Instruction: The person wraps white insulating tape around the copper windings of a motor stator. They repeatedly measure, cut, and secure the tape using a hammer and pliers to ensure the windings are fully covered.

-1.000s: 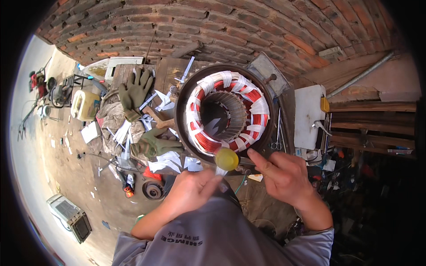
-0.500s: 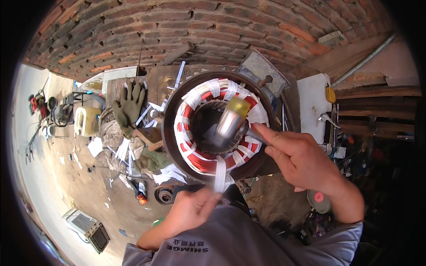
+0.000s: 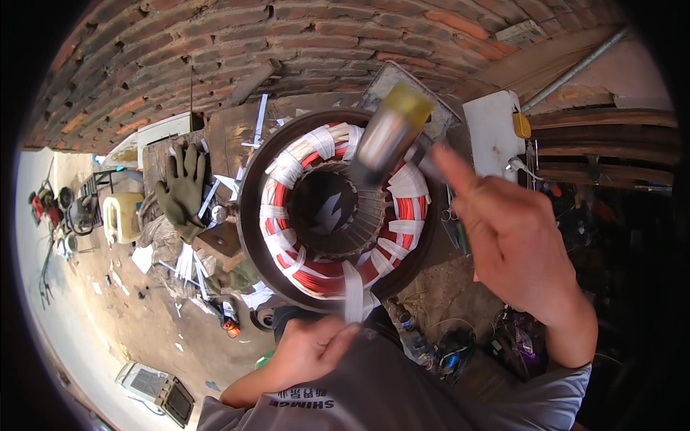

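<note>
My right hand (image 3: 517, 248) grips the handle of a mallet; the mallet's head (image 3: 389, 136), silver with a yellow face and a dark face, is blurred above the ring's far right side. Below it lies a motor stator winding (image 3: 322, 280), a ring of red and white wire bound with white tape. It sits inside a dark round housing (image 3: 249, 244). At the ring's near side, my left hand (image 3: 313, 350) is closed on a strip of white binding tape (image 3: 353, 291), drawn from the winding toward me. White scraps show inside the ring's dark bore.
Left of the housing are a green work glove (image 3: 181, 188), white paper strips and a pale yellow jug (image 3: 122, 218). A grey tray (image 3: 442, 104) lies behind, near a brick wall (image 3: 302, 47). To the right are a white board (image 3: 492, 136) and wooden slats (image 3: 600, 151).
The mallet has moved up and away from the ring's centre, with my right hand higher and closer. My left hand still holds the tape. The view has shifted slightly.
</note>
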Tool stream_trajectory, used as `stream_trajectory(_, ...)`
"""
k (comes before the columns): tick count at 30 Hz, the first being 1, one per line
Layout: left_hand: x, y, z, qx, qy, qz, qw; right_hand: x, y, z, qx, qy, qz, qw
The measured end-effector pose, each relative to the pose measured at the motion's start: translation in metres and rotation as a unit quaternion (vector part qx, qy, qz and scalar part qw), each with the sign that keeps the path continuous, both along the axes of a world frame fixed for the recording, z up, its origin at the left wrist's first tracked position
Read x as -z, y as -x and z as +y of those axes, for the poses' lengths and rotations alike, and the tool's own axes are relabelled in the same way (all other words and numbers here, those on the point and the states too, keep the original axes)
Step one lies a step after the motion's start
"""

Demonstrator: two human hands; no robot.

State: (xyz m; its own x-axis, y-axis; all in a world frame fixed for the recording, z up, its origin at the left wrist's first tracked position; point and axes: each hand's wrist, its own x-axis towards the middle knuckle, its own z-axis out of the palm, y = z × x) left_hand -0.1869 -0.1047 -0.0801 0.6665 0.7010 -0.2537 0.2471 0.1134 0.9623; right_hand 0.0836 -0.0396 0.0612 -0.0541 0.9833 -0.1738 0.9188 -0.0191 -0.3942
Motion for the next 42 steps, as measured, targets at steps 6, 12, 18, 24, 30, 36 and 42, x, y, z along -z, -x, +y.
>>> stream_trajectory(6,0.001,0.004,0.006,0.03,0.041,-0.014,0.999,-0.001,0.018,0.004,-0.085,0.227,-0.067,0.968)
stream_trajectory(12,0.001,0.006,0.012,0.044,0.059,-0.029,0.997,0.01,0.009,0.006,-0.026,0.087,0.026,0.996)
stream_trajectory(18,0.005,0.007,0.015,0.051,0.045,-0.038,0.997,0.009,0.002,-0.003,-0.092,0.171,0.031,0.98)
stream_trajectory(24,0.008,0.008,0.015,0.069,0.037,-0.032,0.996,0.006,0.02,0.0,-0.065,0.145,-0.05,0.986)
stream_trajectory(30,0.008,0.01,0.016,0.073,0.05,-0.03,0.996,0.0,0.02,0.014,-0.059,0.149,-0.063,0.985)
stream_trajectory(36,0.009,0.009,0.017,0.076,0.048,-0.034,0.995,0.012,0.015,0.004,-0.055,0.239,-0.032,0.969)
stream_trajectory(42,0.008,0.007,0.02,0.077,0.049,-0.04,0.995,0.019,0.015,-0.002,-0.054,0.285,0.02,0.957)
